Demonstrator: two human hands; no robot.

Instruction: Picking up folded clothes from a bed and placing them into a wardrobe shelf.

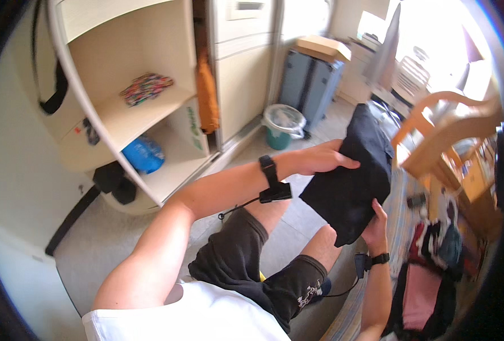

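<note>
A folded black cloth item (354,187), probably a garment, is held up in front of my knees. My left hand (326,158) grips its upper left side, thumb lying on top of the fabric. At its lower right edge my right hand (376,228) holds it, with the thumb on the near face and the other fingers mostly hidden. Both wrists wear black straps with small devices and cables. The cloth hangs above the tiled floor, beside a bed with a striped sheet (401,213).
An open wardrobe shelf (149,113) at left holds a colourful folded cloth (146,88), with a blue bag (144,154) below. A lined green bin (284,125) stands before a blue-grey suitcase (307,85) topped by a cardboard box (322,47). Wooden bed rails (452,136) and piled clothes (422,294) are at right.
</note>
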